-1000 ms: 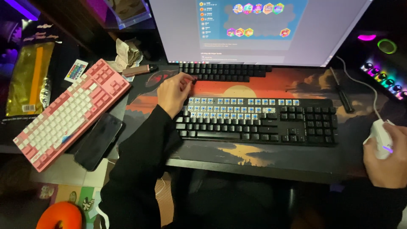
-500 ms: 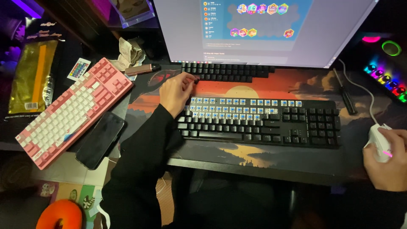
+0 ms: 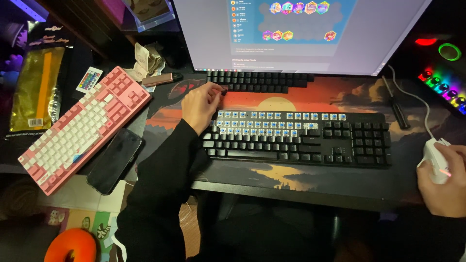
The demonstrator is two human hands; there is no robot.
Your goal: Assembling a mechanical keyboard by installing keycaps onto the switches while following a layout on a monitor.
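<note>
A: At frame left?
B: Pink keyboard, dark phone just beside, on the worktop.
A: Centre?
B: Left hand, grip pinched together on a black keycap, above the black keyboard with keycaps partly removed.
A: Far right?
B: Right hand, grip closed over the white mouse.

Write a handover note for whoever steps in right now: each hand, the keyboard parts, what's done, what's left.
Left hand: fingers pinch a black keycap by the removed keycaps laid in rows below the monitor.
Right hand: resting on the white mouse.
Black keyboard: upper left rows stripped to blue switches.
Left: lower rows and right-hand blocks still capped.
</note>
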